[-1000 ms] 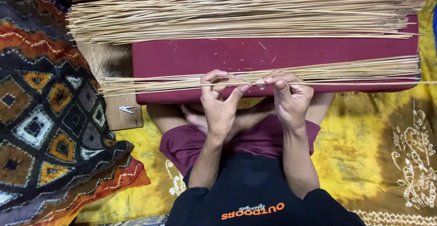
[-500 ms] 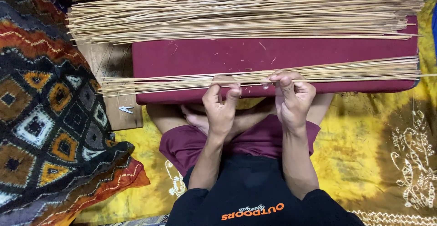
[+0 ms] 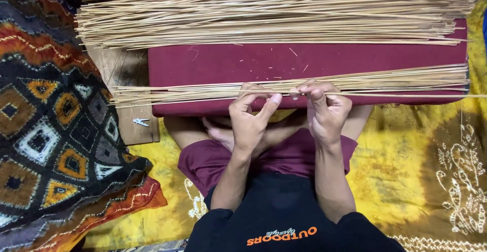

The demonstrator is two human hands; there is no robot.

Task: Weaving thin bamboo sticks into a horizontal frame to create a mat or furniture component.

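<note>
A maroon padded board (image 3: 304, 59) lies across my lap. On its near edge rests a thin row of pale reed sticks (image 3: 385, 79), laid side by side and running left to right. A much thicker pile of the same sticks (image 3: 274, 8) covers the far edge. My left hand (image 3: 251, 120) pinches the near row with thumb and fingers at its middle. My right hand (image 3: 324, 107) grips the same row just to the right, and one single stick sticks out far to the right from that hand.
A dark patterned cloth with diamond shapes (image 3: 45, 130) lies to the left. A wooden board (image 3: 127, 74) with a small white clip (image 3: 141, 122) shows under the maroon board. Yellow printed fabric (image 3: 416, 171) covers the floor on the right.
Both hands stayed on the near row of sticks. The fingers shifted slightly, and the left thumb now presses up against the sticks.
</note>
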